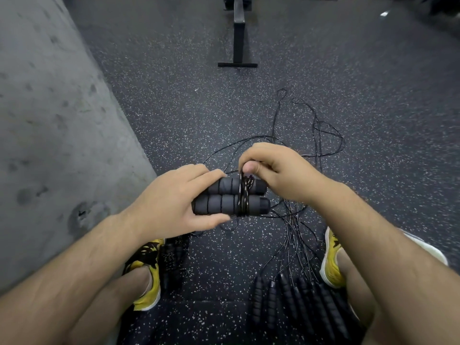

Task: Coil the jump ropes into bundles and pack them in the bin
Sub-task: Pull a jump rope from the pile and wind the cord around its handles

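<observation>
My left hand (174,202) grips two black foam jump-rope handles (224,204) side by side, with thin black cord wound around their middle. Just above the handles, my right hand (271,168) pinches the cord (245,181) between thumb and fingers. Several more black handles (288,297) lie on the floor near my right foot, and their loose cords (321,135) trail away across the floor. A dark coiled bundle (171,260) lies by my left foot. No bin is in view.
A grey concrete wall (54,135) rises at the left. A black metal equipment frame (238,41) stands on the speckled rubber floor ahead. My yellow shoes (149,267) flank the handles on the floor.
</observation>
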The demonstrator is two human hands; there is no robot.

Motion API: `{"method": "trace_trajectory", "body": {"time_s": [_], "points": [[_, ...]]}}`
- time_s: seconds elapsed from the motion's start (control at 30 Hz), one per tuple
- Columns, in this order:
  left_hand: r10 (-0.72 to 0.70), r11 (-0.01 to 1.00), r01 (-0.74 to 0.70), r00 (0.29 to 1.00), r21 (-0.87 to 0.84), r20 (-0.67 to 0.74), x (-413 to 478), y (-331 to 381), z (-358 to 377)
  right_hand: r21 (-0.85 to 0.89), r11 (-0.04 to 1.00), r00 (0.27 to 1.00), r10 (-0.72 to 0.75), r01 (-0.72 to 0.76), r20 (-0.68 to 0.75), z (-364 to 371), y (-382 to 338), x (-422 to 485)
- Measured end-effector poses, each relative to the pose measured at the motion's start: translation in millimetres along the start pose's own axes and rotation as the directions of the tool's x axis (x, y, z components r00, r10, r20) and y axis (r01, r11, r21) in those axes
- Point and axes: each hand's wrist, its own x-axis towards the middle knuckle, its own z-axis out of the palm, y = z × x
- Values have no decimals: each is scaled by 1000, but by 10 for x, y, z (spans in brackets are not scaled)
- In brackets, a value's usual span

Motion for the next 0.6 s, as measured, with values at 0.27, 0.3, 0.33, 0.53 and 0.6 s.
{"method": "trace_trajectory", "body": {"time_s": [0.27, 0.3, 0.33, 0.53, 0.6], "points": [[-70, 987, 60, 995, -150, -64, 0, 107, -79, 375, 902, 977, 199, -215, 81, 114, -103, -38], [-92, 989, 81, 992, -125, -85, 2, 75, -71, 431, 857, 959, 267, -283, 98, 192, -140, -27], [-113, 991, 104, 988, -87, -105, 2, 32, -64, 410, 848, 941, 316, -337, 120, 289, -163, -18], [-216, 975, 221, 965, 20, -151, 2, -156, -45, 329, 829, 892, 430, -452, 140, 584, -288, 24], [-239, 969, 247, 955, 28, -177, 15, -159, -31, 484, 737, 876, 452, -472, 166, 628, -277, 49]]}}
